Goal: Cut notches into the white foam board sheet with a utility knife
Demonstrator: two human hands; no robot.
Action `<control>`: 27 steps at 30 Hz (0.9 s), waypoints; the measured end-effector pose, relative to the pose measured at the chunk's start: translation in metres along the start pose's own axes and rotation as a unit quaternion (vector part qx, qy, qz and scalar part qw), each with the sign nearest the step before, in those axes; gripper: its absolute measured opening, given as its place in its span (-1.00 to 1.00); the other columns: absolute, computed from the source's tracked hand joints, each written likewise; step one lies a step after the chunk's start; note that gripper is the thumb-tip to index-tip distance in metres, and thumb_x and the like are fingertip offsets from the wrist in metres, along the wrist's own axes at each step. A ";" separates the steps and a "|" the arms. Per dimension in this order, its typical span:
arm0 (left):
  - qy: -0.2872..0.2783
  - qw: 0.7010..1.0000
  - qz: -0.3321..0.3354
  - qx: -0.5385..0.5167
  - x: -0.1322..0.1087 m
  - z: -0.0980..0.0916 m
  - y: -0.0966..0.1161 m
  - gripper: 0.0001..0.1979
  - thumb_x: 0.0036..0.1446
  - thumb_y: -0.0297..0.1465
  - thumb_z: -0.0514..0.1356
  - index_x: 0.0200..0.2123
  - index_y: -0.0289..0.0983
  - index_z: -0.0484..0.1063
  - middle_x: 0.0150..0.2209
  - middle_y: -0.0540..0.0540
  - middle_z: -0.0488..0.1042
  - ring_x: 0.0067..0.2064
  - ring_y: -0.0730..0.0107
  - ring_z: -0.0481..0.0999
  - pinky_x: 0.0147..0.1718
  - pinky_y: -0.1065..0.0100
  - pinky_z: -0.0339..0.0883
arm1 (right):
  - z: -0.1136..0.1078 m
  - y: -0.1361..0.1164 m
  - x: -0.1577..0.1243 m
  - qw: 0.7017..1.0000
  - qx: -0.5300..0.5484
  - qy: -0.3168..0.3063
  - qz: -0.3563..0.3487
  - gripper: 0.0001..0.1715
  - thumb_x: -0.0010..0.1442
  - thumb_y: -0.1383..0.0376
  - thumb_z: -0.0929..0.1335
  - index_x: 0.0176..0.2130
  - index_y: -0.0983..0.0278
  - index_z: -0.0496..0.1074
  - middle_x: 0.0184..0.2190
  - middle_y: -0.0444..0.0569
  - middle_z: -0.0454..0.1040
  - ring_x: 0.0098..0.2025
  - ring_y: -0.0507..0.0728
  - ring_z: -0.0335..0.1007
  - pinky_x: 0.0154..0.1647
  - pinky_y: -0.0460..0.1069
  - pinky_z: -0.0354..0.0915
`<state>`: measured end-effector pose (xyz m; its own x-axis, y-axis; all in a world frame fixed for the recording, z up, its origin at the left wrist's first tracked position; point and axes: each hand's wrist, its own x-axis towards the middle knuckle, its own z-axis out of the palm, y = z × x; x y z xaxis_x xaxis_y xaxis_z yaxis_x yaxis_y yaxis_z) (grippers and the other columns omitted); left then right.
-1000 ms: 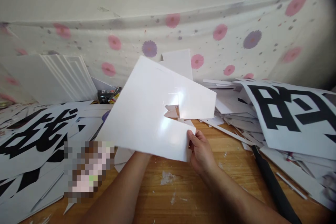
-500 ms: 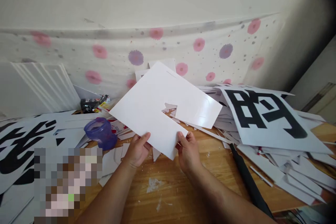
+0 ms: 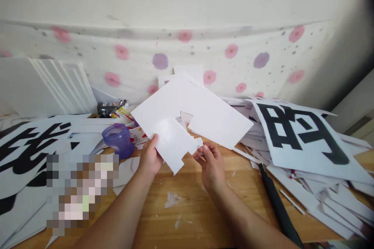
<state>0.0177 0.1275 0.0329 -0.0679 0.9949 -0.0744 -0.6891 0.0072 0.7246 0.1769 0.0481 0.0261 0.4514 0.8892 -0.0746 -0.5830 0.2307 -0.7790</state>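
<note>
My left hand grips a large white sheet at its lower left edge, thumb on top and fingers beneath. The sheet is stiff, tilted above the table, with a jagged opening near its middle and a stepped notch in its lower edge. Beside that notch, my right hand is closed, pinching a small white piece between thumb and fingertips. Whether this piece is still joined to the sheet I cannot tell.
A wooden table lies below. At the left are a purple container and sheets with black characters. To the right, a sheet with a black character rests on white offcuts, near a long black object.
My right hand has shifted from the sheet's lower corner to a small piece there. A stepped notch now shows in the lower edge. My left hand keeps its grip.
</note>
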 end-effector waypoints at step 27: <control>-0.016 0.971 -0.225 0.079 -0.030 0.012 -0.028 -0.80 0.06 -0.52 0.25 -0.22 -0.48 0.54 -0.42 -0.29 0.62 -0.48 0.07 0.62 -0.41 0.16 0.54 | -0.223 -0.100 -0.062 0.505 -0.841 -0.032 -0.190 -0.48 0.19 0.04 0.30 0.03 0.28 0.43 -0.08 0.19 0.43 -0.11 0.34 0.48 -0.13 0.19 0.44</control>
<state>0.0475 0.0989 0.0235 0.2378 0.8903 -0.3883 -0.5255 0.4541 0.7195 0.3579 -0.1178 -0.0302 0.2605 0.9305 0.2576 0.9612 -0.2251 -0.1592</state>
